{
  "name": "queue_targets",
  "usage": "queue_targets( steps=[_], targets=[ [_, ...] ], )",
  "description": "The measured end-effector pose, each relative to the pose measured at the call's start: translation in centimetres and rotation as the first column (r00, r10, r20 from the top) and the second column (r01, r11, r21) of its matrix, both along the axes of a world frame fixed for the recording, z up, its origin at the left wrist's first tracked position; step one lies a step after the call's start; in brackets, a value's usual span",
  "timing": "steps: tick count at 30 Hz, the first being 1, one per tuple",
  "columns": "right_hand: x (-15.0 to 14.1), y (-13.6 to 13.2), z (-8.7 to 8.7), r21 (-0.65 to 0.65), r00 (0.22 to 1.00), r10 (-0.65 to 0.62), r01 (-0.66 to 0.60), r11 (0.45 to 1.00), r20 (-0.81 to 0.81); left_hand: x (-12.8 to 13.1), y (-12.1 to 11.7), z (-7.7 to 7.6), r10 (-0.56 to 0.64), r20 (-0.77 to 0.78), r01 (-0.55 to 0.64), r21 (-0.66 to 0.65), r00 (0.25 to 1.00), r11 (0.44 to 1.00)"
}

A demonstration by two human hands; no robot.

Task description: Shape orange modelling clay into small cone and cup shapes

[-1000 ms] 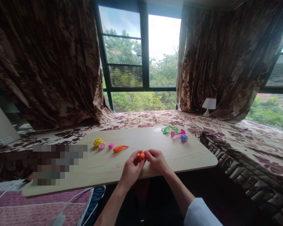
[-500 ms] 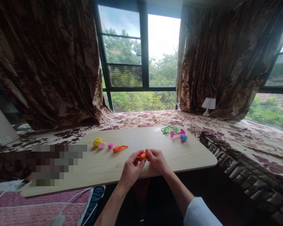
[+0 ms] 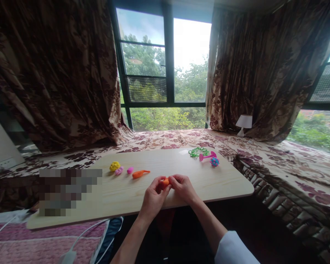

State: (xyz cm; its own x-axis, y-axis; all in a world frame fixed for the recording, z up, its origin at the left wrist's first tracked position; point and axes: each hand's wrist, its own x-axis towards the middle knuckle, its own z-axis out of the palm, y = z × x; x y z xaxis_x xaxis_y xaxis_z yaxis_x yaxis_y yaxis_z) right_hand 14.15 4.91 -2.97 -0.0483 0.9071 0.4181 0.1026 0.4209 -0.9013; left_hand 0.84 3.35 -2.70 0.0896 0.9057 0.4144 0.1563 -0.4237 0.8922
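Note:
My left hand (image 3: 154, 193) and my right hand (image 3: 183, 187) meet over the front edge of the table, fingertips closed together on a small orange lump (image 3: 165, 181). It looks soft, like modelling clay, and fingers cover part of it. Left of my hands lies a larger orange piece (image 3: 139, 174), rounded at one end and drawn into a thin tail at the other. Farther left are a small bright pink lump (image 3: 130, 170), a pale pink lump (image 3: 119, 170) and a crumpled-looking yellow lump (image 3: 114, 166).
At the table's (image 3: 181, 165) far right are a tangle of green string or beads (image 3: 198, 151), a pink dumbbell-shaped toy (image 3: 207, 156) and a blue knobbly ball (image 3: 215, 161). A blurred patch (image 3: 68, 190) hides the left end. A white lamp (image 3: 244, 121) stands on the window ledge.
Both hands stay on the orange lump, with only a slight shift of the fingers around it. The whole view has moved very slightly.

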Motion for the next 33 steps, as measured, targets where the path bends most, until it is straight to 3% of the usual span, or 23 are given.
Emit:
queue_targets(
  steps=[8, 12, 19, 22, 24, 26, 29, 31, 33],
  targets=[
    [0.1, -0.3, 0.4, 0.041, 1.000, 0.019, -0.019, 0.999, -0.004, 0.1, -0.2, 0.4, -0.040, -0.027, 0.041, 0.018, 0.999, 0.999],
    [0.1, -0.3, 0.4, 0.055, 0.998, -0.057, 0.055, 0.997, 0.032, 0.1, -0.1, 0.2, -0.024, -0.037, 0.025, 0.013, 0.999, 1.000],
    [0.1, -0.3, 0.4, 0.086, 0.996, -0.069, 0.063, 0.994, 0.065, 0.2, -0.2, 0.1, -0.008, -0.037, 0.007, -0.010, 0.999, 1.000],
    [0.1, -0.2, 0.4, 0.032, 0.997, -0.071, 0.071, 0.997, 0.025, 0.2, -0.2, 0.2, -0.009, -0.040, 0.009, -0.010, 0.999, 1.000],
    [0.1, 0.1, 0.3, -0.009, 0.997, -0.073, 0.073, 0.997, -0.032, 0.1, 0.0, 0.2, 0.053, -0.113, -0.049, 0.036, 0.992, 0.998],
    [0.2, 0.3, 0.1, -0.026, 0.993, -0.097, 0.095, 0.995, -0.070, -0.2, 0.3, 0.2, 0.195, -0.277, -0.159, 0.146, 0.941, 0.976],
    [0.3, 0.4, 0.0, -0.019, 0.987, -0.145, 0.144, 0.989, -0.063, -0.7, 0.8, 0.2, 0.373, -0.525, -0.231, 0.317, 0.765, 0.920],
    [0.3, 0.2, 0.1, 0.024, 0.991, -0.137, 0.137, 0.990, -0.006, -0.9, 0.9, 0.2, 0.400, -0.612, -0.222, 0.349, 0.682, 0.911],
    [0.1, 0.0, 0.3, 0.075, 0.992, -0.104, 0.098, 0.992, 0.075, -1.0, 1.0, 0.1, 0.403, -0.648, -0.217, 0.350, 0.647, 0.911]
  ],
)
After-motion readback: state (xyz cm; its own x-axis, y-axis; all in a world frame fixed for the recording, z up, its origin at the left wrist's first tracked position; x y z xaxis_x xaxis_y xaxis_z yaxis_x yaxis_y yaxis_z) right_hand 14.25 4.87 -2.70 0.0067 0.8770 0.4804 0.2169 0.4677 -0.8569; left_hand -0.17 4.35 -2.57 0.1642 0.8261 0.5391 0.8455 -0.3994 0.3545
